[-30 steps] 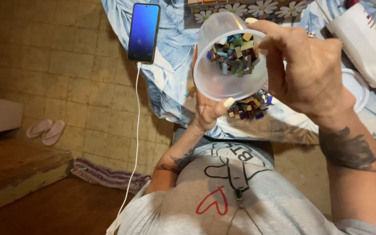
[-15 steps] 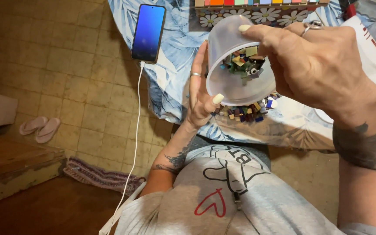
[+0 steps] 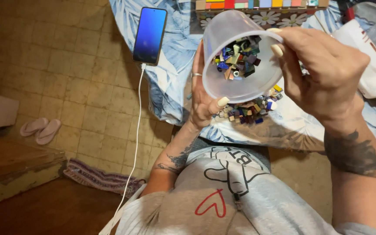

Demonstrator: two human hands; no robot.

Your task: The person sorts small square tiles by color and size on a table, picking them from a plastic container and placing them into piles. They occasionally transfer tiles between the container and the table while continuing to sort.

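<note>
My right hand (image 3: 327, 74) grips a clear plastic cup (image 3: 227, 39) by its rim and tilts it toward me. Small coloured mosaic tiles (image 3: 238, 58) lie inside it. My left hand (image 3: 203, 102) is cupped under the cup's lower edge, palm up, fingers apart, touching a loose pile of the same small tiles (image 3: 251, 109) on the blue floral cloth (image 3: 175, 82).
A phone (image 3: 150, 35) with a blue screen lies on the cloth at the left, its white cable (image 3: 133, 148) hanging to the floor. A row of coloured tiles (image 3: 257, 4) sits at the top edge. A white bag (image 3: 366, 56) is at right. Sandals (image 3: 40, 129) and a striped rug (image 3: 101, 178) are on the tiled floor.
The cup has tipped further toward me and shifted slightly right in view. My left hand stays under it beside the tile pile.
</note>
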